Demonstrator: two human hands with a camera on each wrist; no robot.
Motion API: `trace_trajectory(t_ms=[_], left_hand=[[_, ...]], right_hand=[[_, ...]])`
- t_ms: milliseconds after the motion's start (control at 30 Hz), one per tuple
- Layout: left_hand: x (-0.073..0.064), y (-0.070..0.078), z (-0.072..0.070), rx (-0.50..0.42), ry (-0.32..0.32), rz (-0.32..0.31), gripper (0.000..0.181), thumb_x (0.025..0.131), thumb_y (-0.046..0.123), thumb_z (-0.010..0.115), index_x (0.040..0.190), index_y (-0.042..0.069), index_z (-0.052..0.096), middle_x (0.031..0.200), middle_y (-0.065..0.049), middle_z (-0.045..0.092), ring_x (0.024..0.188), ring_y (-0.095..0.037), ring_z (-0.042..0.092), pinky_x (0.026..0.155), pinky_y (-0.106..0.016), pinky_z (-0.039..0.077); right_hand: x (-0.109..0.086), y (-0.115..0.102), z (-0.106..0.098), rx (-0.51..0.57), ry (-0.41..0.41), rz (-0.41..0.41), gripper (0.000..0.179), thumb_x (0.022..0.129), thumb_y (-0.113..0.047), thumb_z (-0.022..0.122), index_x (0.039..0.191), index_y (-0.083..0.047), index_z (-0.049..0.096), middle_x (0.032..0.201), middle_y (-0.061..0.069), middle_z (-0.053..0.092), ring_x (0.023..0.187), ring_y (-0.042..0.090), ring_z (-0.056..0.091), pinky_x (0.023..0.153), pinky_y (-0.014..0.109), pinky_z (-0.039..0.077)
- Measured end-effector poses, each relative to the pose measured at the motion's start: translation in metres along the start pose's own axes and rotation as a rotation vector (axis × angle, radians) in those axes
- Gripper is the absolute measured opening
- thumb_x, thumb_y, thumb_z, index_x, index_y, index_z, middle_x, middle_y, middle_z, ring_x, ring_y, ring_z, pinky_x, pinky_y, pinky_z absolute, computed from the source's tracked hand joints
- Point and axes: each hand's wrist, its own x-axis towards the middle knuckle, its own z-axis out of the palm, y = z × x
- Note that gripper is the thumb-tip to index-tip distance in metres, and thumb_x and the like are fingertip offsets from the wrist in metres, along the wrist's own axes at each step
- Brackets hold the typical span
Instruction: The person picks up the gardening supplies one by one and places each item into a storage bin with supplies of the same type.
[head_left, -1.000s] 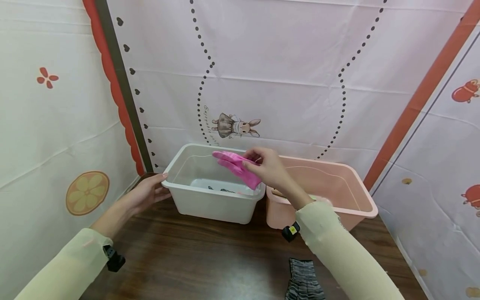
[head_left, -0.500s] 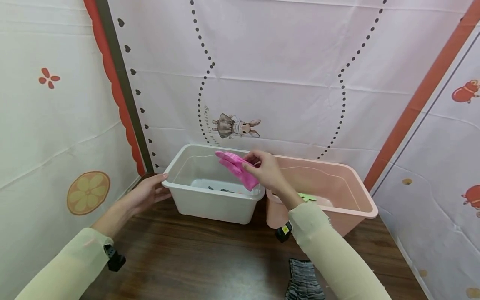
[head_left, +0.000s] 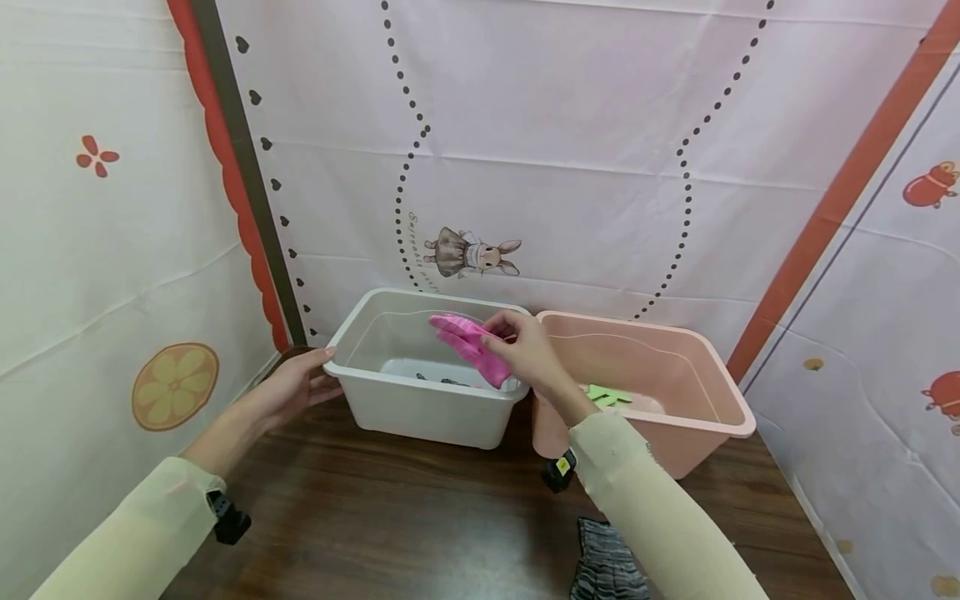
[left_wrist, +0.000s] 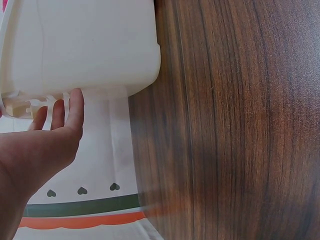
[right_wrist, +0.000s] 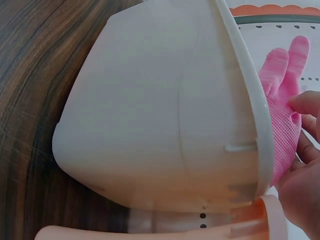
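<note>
My right hand (head_left: 527, 350) pinches a pink glove (head_left: 470, 346) between thumb and fingers, over the right part of a white plastic bin (head_left: 427, 412). In the right wrist view the glove (right_wrist: 286, 120) hangs with its fingers up and shows a textured palm, partly behind the bin's rim. My left hand (head_left: 294, 387) grips the bin's left end, thumb on the rim and fingers beneath it. The left wrist view has these fingers (left_wrist: 76, 112) curled under the rim. Small dark patterned bits (head_left: 450, 381) show on the bin's floor; the front wall hides the rest.
A pink-peach bin (head_left: 693, 446) stands right beside the white one, with light green pieces (head_left: 606, 396) inside. Nearer on the dark wooden table (head_left: 375, 517) lies a grey striped knitted thing (head_left: 606, 562), partly behind the right sleeve. Printed cloth walls (head_left: 562, 125) enclose the back and sides.
My right hand has moved slightly left and down with the pink glove. More of the green pieces in the pink-peach bin now show. The left hand stays on the rim.
</note>
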Motion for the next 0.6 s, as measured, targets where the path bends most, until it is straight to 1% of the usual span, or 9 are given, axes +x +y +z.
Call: trace_trajectory(t_ms=[100,200,267,400,600], left_hand=[[0.000,0.000,0.000,0.002,-0.001,-0.001,0.068,0.114,0.048,0.045,0.164,0.003,0.030,0.152,-0.015,0.047,0.124,-0.016,0.062,0.117,-0.051,0.045],[0.000,0.000,0.000,0.003,-0.001,-0.002,0.069,0.114,0.048,0.044,0.164,0.003,0.028,0.153,-0.017,0.046,0.124,-0.016,0.063,0.121,-0.059,0.037],[0.000,0.000,0.001,0.001,-0.002,0.000,0.069,0.114,0.048,0.044,0.164,0.003,0.028,0.154,-0.018,0.045,0.124,-0.016,0.063,0.122,-0.060,0.035],[0.000,0.000,0.001,-0.002,-0.004,0.002,0.069,0.114,0.048,0.044,0.164,0.003,0.028,0.155,-0.019,0.043,0.123,-0.016,0.063,0.122,-0.061,0.034],[0.000,0.000,0.001,0.010,-0.004,0.002,0.070,0.114,0.048,0.043,0.164,0.003,0.028,0.156,-0.019,0.042,0.124,-0.016,0.062,0.122,-0.060,0.035]], right_hand=[[0.001,0.001,0.002,-0.011,-0.001,-0.002,0.009,0.097,-0.011,0.077,0.105,-0.007,0.075,0.095,0.006,0.074,0.087,0.022,0.067,0.077,0.032,0.057],[0.001,0.001,0.005,-0.029,-0.010,-0.015,0.009,0.097,-0.011,0.077,0.105,-0.007,0.075,0.096,0.005,0.074,0.088,0.021,0.068,0.078,0.031,0.058],[0.001,0.001,0.007,-0.034,-0.019,-0.024,0.009,0.098,-0.011,0.076,0.106,-0.007,0.075,0.096,0.006,0.074,0.089,0.022,0.068,0.079,0.031,0.059],[0.001,0.002,0.011,-0.035,-0.039,-0.027,0.010,0.098,-0.011,0.076,0.106,-0.006,0.075,0.097,0.006,0.074,0.089,0.021,0.068,0.079,0.031,0.058],[-0.001,0.006,0.014,-0.055,-0.046,-0.018,0.010,0.097,-0.010,0.077,0.106,-0.007,0.074,0.096,0.005,0.074,0.089,0.020,0.068,0.078,0.030,0.058]])
